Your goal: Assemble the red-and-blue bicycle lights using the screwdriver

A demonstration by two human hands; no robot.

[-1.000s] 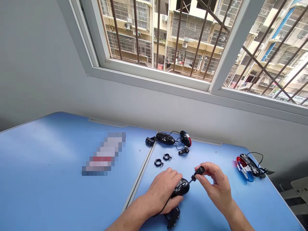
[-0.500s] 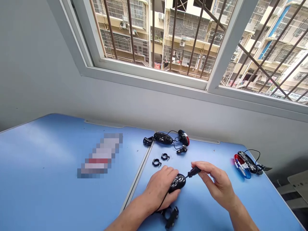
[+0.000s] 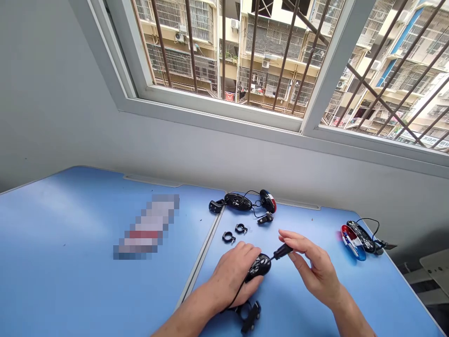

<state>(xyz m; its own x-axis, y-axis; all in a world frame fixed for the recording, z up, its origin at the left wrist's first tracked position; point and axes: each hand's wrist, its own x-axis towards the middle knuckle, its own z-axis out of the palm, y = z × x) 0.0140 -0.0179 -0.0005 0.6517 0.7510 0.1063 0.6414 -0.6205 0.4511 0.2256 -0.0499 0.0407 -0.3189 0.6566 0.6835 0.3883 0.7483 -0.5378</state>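
Well, your left hand (image 3: 233, 276) has its grip closed around a black oval lamp unit (image 3: 260, 265) with a perforated face, low over the blue bench (image 3: 70, 215). Your right hand (image 3: 315, 274) pinches a small black plug (image 3: 282, 251) lightly between thumb and forefinger, and a short thin cable joins this plug to the unit. Another black cable (image 3: 235, 295) runs down from under your left hand to a black bracket (image 3: 249, 317) near the bench edge. I judge the unit to be light and of hard plastic, and its smooth shell may slip, so it is better to hold it around the body. The plug seems stiff but small, so take it by its thick part and do not pull on the thin wire, because that joint can be fragile. Farther away, two black C-shaped clips (image 3: 228, 237) lie close together. Behind them is a similar set with a red-and-white lamp (image 3: 267, 201), and to your right lies a red, white and blue lamp (image 3: 353, 242). One blurred object (image 3: 147, 227) on the left of the bench is impossible to identify.
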